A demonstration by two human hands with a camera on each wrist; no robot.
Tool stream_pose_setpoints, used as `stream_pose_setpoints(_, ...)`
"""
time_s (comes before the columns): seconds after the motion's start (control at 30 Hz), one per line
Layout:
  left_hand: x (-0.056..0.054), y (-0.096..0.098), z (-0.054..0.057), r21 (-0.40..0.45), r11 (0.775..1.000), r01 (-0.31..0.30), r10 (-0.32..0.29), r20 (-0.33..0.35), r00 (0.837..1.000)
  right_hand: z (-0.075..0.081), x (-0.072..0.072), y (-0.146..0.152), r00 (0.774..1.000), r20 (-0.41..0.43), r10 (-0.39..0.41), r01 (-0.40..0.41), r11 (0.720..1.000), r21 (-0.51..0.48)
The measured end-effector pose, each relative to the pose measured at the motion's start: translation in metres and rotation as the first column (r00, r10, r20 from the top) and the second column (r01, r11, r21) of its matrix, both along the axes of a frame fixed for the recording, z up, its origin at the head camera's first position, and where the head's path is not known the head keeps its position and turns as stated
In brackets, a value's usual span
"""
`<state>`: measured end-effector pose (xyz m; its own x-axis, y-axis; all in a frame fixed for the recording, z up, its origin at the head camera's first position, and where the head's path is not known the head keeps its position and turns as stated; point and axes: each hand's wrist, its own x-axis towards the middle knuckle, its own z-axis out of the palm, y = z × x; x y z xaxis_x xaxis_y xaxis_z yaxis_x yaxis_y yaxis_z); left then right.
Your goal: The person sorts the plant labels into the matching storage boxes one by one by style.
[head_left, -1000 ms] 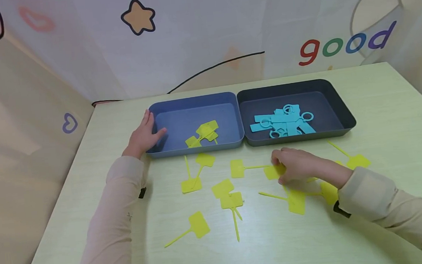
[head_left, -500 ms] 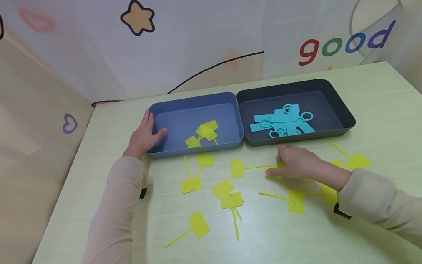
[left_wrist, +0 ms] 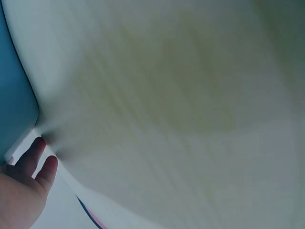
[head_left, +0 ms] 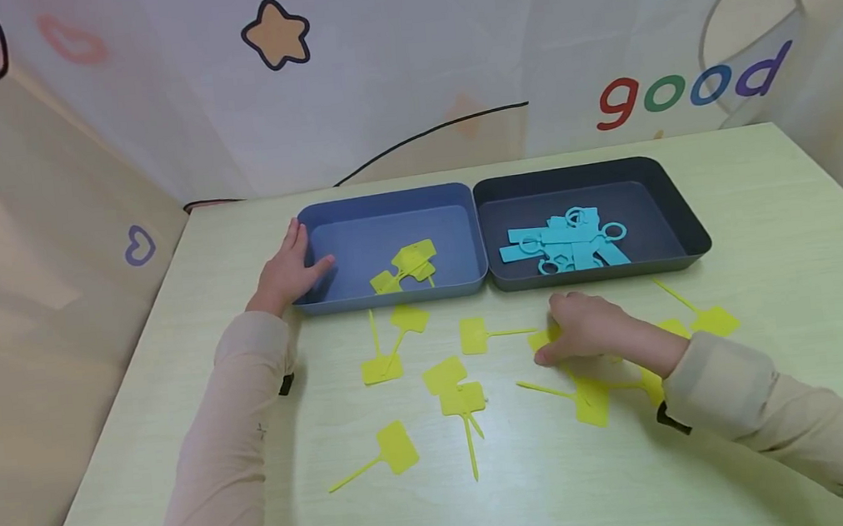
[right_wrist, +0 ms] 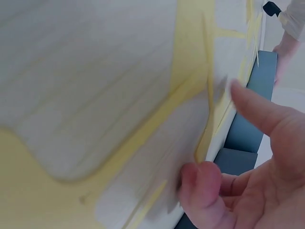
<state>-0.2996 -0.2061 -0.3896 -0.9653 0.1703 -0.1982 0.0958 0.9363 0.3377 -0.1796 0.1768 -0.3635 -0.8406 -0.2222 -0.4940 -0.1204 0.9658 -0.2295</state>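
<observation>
In the head view my left hand (head_left: 285, 273) holds the left end of a blue tray (head_left: 386, 205), thumb over the rim and fingers along the outer wall. Several yellow plant tags (head_left: 415, 257) lie in that tray. My right hand (head_left: 589, 328) reaches down over a yellow plant tag (head_left: 538, 341) on the table, covering part of it. The right wrist view shows its thumb and fingers apart, fingertips (right_wrist: 205, 174) down close to the tag. Several more yellow tags lie just below and right of this hand, some overlapping.
A dark tray (head_left: 656, 192) adjoins the blue one on the right, with a pile of turquoise tags (head_left: 570, 237) inside. Other yellow tags (head_left: 397, 447) are spread over the pale table (head_left: 547, 494). Behind the trays hangs a printed curtain (head_left: 404, 64).
The right hand's thumb spreads leftward, then draws back slightly over the same tag, leaving more of that tag's blade in sight. The left hand stays on the blue tray.
</observation>
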Motion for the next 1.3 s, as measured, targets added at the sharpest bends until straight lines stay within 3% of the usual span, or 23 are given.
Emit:
stream_pose_setpoints(0.33,0.0,0.002,0.001,-0.015,1.0,0.005,-0.005,-0.009,1.0,0.001,-0.002,0.003,1.0,-0.008,-0.026,0.027,0.999,0.028)
stream_pose_setpoints(0.77,0.0,0.002,0.003,-0.008,1.0,0.0,0.0,-0.011,1.0,0.005,-0.004,0.011,0.999,0.009,0.039,-0.039,0.998,0.055)
stream_pose_setpoints(1.3,0.0,0.002,0.001,-0.017,1.0,-0.001,0.001,-0.008,1.0,0.006,0.0,0.006,0.998,-0.045,0.049,-0.05,0.999,-0.003)
